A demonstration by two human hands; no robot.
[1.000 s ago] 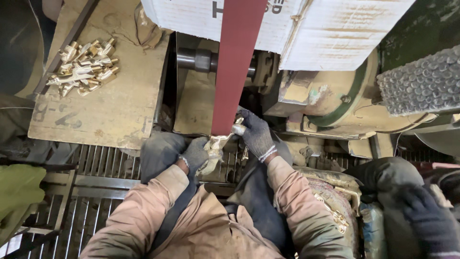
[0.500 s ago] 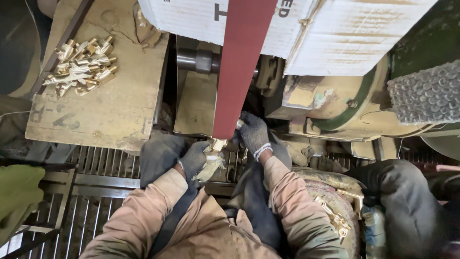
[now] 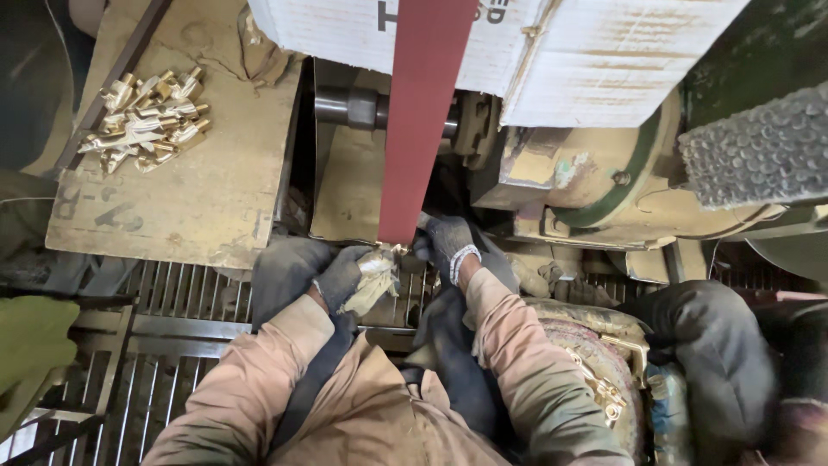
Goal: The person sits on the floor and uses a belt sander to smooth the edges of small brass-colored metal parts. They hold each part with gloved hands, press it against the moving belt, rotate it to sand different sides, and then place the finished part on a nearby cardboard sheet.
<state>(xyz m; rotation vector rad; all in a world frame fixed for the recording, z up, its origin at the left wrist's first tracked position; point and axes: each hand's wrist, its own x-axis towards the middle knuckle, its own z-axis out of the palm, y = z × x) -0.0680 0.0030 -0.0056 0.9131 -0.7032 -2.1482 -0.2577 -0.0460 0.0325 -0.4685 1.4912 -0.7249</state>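
Both gloved hands press a small brass part (image 3: pixel 398 250) to the red belt's (image 3: pixel 423 121) lower end. Left hand (image 3: pixel 341 278) fingers are closed on a rag around the part; right hand (image 3: pixel 447 243) fingers are curled at the part's 3 o'clock side. More brass parts (image 3: pixel 147 121) lie on the bench (image 3: pixel 198 198) at 10 o'clock.

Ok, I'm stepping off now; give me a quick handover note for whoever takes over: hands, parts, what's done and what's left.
Left hand: gloved, holding a rag-wrapped brass piece at the lower end of the red sanding belt.
Right hand: gloved, steadying the piece at the belt.
Pile of brass parts lies on the cardboard sheet, left of the belt.
Whether those are finished cannot be told.
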